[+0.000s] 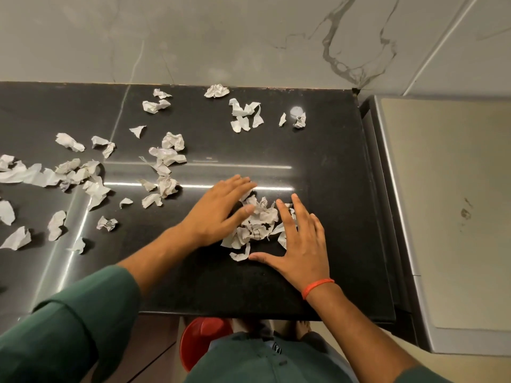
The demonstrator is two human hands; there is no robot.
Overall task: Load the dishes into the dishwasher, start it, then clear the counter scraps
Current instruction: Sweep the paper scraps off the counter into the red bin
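Note:
A small heap of crumpled white paper scraps (257, 222) lies on the black counter (326, 167) between my two hands. My left hand (218, 211) lies flat on the heap's left side, fingers straight, its thumb touching the paper. My right hand (301, 241) lies flat on the right side, fingers spread, its thumb along the heap's near edge. Neither hand holds anything. Several more loose scraps (166, 158) are scattered over the counter's left and back, with another cluster (246, 114) near the back wall.
A red bin (199, 341) stands on the floor below the counter's front edge, partly hidden by my body. A beige-topped appliance (448, 205) adjoins the counter on the right. The marble wall (249, 37) closes off the back.

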